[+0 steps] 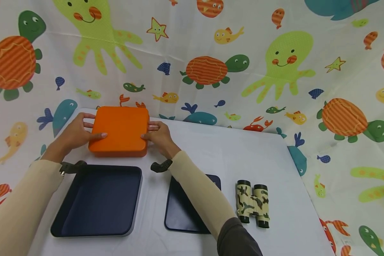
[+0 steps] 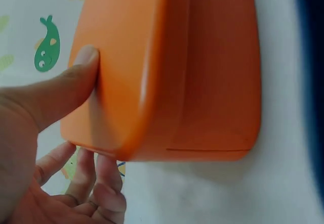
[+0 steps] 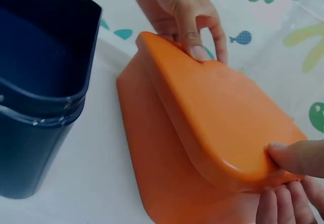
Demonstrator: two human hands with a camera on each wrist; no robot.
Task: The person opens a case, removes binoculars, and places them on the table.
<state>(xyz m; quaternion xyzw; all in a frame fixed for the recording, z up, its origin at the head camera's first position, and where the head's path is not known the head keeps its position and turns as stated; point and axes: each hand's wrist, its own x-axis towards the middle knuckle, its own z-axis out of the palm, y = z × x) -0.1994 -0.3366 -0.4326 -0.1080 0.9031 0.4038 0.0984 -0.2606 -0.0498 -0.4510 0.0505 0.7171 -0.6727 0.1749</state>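
Observation:
An orange rectangular box (image 1: 120,129) is at the back left of the white table. My left hand (image 1: 76,133) grips its left side, thumb on the top face. In the left wrist view the other fingers curl at the edge of the box's upper part (image 2: 121,72). My right hand (image 1: 160,137) holds the opposite side, its thumb (image 3: 293,158) also on top and the fingers bent under the upper part's rim. A lower orange part (image 3: 147,148) shows beneath that upper part in the right wrist view. What is inside is hidden.
A deep navy tray-like container (image 1: 99,202) stands in front of the box. Beneath my right forearm lies a flat dark rectangular piece (image 1: 182,213), partly covered by the sleeve. Camouflage-patterned binoculars (image 1: 244,199) lie to the right. A sea-animal print curtain (image 1: 185,42) hangs behind the table.

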